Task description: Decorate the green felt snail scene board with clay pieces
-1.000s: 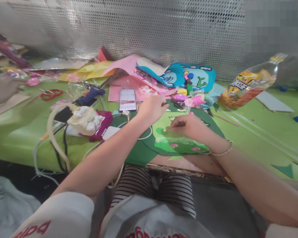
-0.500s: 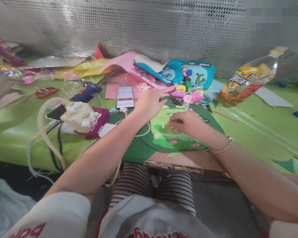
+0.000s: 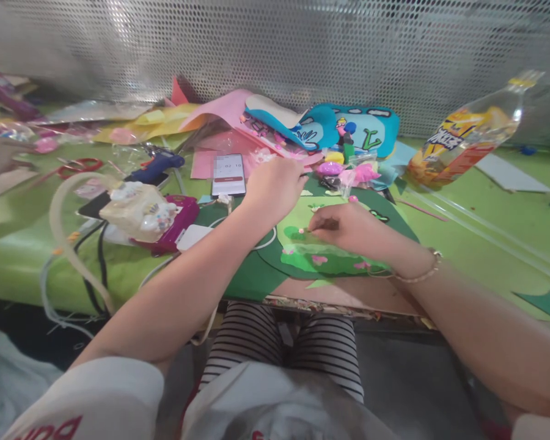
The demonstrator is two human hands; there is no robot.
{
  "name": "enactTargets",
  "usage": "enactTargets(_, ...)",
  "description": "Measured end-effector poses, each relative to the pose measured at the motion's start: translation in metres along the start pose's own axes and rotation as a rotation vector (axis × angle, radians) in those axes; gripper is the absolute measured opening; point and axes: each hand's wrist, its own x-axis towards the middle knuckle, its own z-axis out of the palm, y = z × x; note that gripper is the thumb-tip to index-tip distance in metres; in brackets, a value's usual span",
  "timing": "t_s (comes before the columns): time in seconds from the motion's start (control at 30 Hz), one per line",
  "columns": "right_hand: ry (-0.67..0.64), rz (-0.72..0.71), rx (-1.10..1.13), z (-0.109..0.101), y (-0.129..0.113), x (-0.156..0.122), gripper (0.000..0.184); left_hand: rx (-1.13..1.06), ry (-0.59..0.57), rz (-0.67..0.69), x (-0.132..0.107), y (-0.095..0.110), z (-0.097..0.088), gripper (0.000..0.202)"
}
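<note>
A green paper scene [image 3: 291, 212] with pink shapes along its lower part lies on a dark green sheet [image 3: 252, 269] in front of me. My right hand [image 3: 348, 226] is over it, fingers pinched together; what they hold, if anything, is hidden. A tiny pale pink ball [image 3: 301, 231] shows just left of those fingertips. My left hand [image 3: 275, 183] is curled closed by the picture's upper left edge, its contents out of sight. Beyond the hands are lumps of purple clay [image 3: 330, 168] and pink clay [image 3: 366, 172] in clear wrap.
A phone [image 3: 229, 176], a blue glue gun [image 3: 160, 165] and a magenta device with a decorated cream top [image 3: 137, 211] are to the left. A plastic bottle [image 3: 462, 146] leans at the right. Blue decorated pouches [image 3: 373, 131] lie behind. Another person's hand [image 3: 0, 156] is far left.
My right fingertips have drawn slightly right, away from the tiny ball, and look more tightly closed. My left hand stays nearly in place. The view has shifted a little.
</note>
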Motion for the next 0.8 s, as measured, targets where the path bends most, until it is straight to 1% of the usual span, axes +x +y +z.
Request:
enactTargets(0.07, 0.026, -0.029, -0.044, 0.0018, 0.0030, 0.0000, 0.009, 0.054, -0.007, 0.011, -0.0020, 0.0023, -0.0024, 0.024)
enactTargets(0.17, 0.040, -0.085, -0.082, 0.0042, 0.0065, 0.0005, 0.014, 0.100, -0.019, 0.045, -0.0042, 0.0041, -0.0036, 0.027)
enactTargets(0.27, 0.032, -0.115, -0.117, 0.0053, 0.0071, 0.0011, 0.011, 0.113, -0.023, 0.059, -0.0052, 0.0046, -0.0028, 0.028)
enactTargets(0.4, 0.028, -0.125, -0.113, 0.0058, 0.0051, 0.0016, 0.011, 0.103, -0.021, 0.082, -0.0053, 0.0050, -0.0022, 0.027)
enactTargets(0.57, 0.037, -0.145, -0.124, 0.0067, 0.0039, 0.0008, 0.013, 0.091, -0.024, 0.077, -0.0059, 0.0054, -0.0032, 0.026)
enactTargets(0.8, 0.030, -0.127, -0.153, 0.0046, 0.0007, 0.0001, 0.017, 0.116, -0.022, 0.090, -0.0062, 0.0049, -0.0035, 0.027)
